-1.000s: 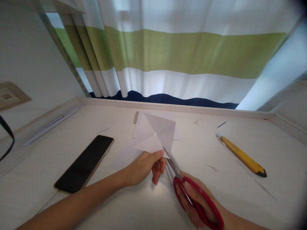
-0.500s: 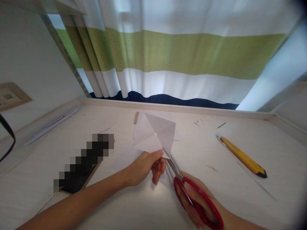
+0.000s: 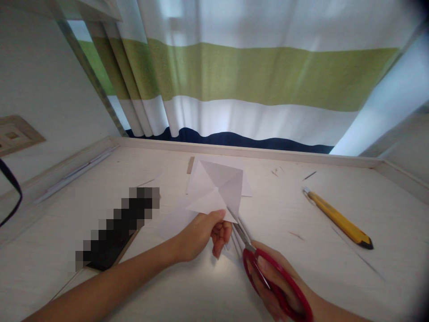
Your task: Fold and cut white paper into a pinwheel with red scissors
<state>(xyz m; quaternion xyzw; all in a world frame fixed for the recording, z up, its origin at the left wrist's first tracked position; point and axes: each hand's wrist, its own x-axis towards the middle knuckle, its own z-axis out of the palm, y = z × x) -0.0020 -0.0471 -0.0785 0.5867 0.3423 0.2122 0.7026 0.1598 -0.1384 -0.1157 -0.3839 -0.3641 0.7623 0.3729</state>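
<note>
My left hand (image 3: 203, 235) pinches the lower edge of a folded white paper (image 3: 219, 190) and holds it up off the table. My right hand (image 3: 278, 288) has its fingers through the red handles of a pair of scissors (image 3: 268, 273). The scissor blades point up and left, and their tips meet the paper's lower corner just right of my left thumb. More white paper (image 3: 174, 221) lies flat on the table under the folded piece.
A dark phone (image 3: 115, 230) lies to the left on the pale wooden table (image 3: 201, 286). A yellow utility knife (image 3: 338, 218) lies to the right. A raised ledge and a striped curtain (image 3: 234, 76) close off the far side. Thin white strips (image 3: 72, 175) rest along the left ledge.
Almost nothing moved. The folded paper has tilted very slightly and the scissor blades stay at its lower corner.
</note>
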